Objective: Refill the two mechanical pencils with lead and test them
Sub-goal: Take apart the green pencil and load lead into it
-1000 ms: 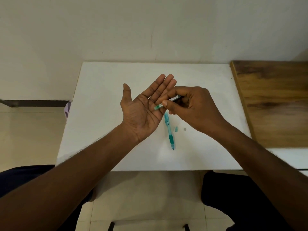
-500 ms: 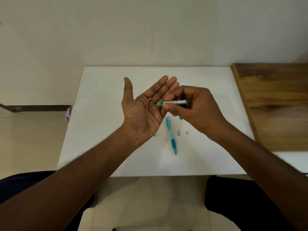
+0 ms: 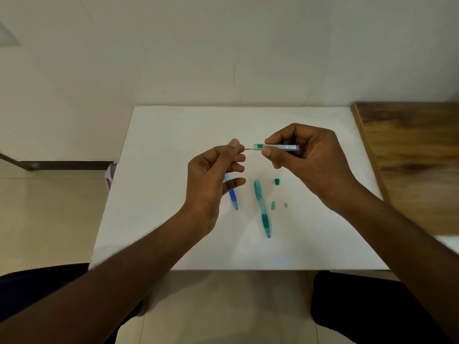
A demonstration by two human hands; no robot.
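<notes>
My right hand [image 3: 313, 160] is curled around a slim, clear green plastic lead tube [image 3: 277, 147], held level near the middle of the frame with its green open end pointing left. My left hand [image 3: 213, 175] pinches a thin dark stick of lead [image 3: 249, 149] between thumb and forefinger, just left of the tube's mouth; the stick spans the small gap between fingertips and tube, and its far end sits inside the opening. My other left fingers are loosely bent below the pinch and touch nothing. Under both hands is a white rectangular tabletop [image 3: 173, 219]. A translucent teal mechanical pencil with a darker green grip [image 3: 262, 208] lies on it, running from centre down toward the lower centre, tip nearest me. Left of it lies a blue mechanical pencil [image 3: 233, 197], its upper part hidden behind my left fingers. Right of the teal pencil are three small loose parts, well apart from each other: a dark green cap [image 3: 277, 181] higher up, a pale green cap [image 3: 273, 205] just beside the pencil's barrel, and a tiny grey piece [image 3: 286, 205] to its right. A brown wooden surface [image 3: 417, 157] butts against the table at the right edge of the frame. A pale lilac object [image 3: 111, 173] peeks out past the table's left edge.
</notes>
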